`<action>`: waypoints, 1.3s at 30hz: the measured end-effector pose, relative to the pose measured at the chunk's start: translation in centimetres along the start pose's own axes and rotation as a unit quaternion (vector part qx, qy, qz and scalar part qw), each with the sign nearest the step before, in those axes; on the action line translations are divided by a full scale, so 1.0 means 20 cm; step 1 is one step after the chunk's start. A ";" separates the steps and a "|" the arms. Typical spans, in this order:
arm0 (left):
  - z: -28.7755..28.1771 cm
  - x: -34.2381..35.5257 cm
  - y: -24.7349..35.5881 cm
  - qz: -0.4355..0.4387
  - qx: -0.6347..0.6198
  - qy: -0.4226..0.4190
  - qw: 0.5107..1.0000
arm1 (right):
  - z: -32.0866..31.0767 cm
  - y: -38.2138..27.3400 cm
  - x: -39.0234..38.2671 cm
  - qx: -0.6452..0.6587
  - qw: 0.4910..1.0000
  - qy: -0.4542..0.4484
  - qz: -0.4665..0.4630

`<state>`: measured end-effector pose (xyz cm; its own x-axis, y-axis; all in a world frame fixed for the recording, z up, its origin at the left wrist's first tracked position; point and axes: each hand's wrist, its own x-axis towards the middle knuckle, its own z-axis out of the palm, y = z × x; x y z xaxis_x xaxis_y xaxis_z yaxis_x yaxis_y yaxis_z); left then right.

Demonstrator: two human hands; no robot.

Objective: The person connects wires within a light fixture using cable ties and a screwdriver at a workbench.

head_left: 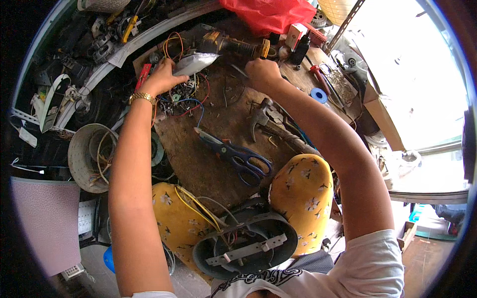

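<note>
My left hand (164,79), with a gold watch band at the wrist, has its thumb and fingers around the near end of a whitish plastic bag (196,62). Under it lies a heap of small metal parts and wires (185,94). My right hand (262,74) is a fist at the far side of the board. A thin grey blade-like piece (239,70) shows at its left, and a yellow and black piece (265,48) rises above it; what the fist holds is mostly hidden. A dark oval housing (243,243) with a metal strap and yellow wires rests on my lap.
Scissors with blue handles (232,153) and a hammer (266,119) lie on the worn wooden board (184,149). A yellow and black power tool (223,44) is behind. A red bag (273,15) lies at the back; a bucket (82,159) stands left.
</note>
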<state>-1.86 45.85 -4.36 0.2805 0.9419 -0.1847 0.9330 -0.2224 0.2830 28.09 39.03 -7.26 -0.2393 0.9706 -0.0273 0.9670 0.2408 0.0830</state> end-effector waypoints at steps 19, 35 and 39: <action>0.03 0.02 -0.01 -0.024 -0.016 0.027 0.999 | 0.03 0.04 0.07 -0.012 0.998 0.059 0.014; 0.15 0.03 0.09 -0.050 0.002 0.078 0.996 | 0.01 -0.19 0.43 0.057 0.986 -0.012 -0.158; 0.15 0.05 0.01 -0.043 -0.035 0.052 0.997 | 0.03 -0.21 0.41 0.066 0.984 0.019 -0.162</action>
<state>-0.79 45.99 -7.24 0.1727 0.9783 -0.1142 0.9332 -0.1254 0.3369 22.14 46.01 -8.43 -0.5376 0.8432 0.0068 0.8418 0.5371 -0.0547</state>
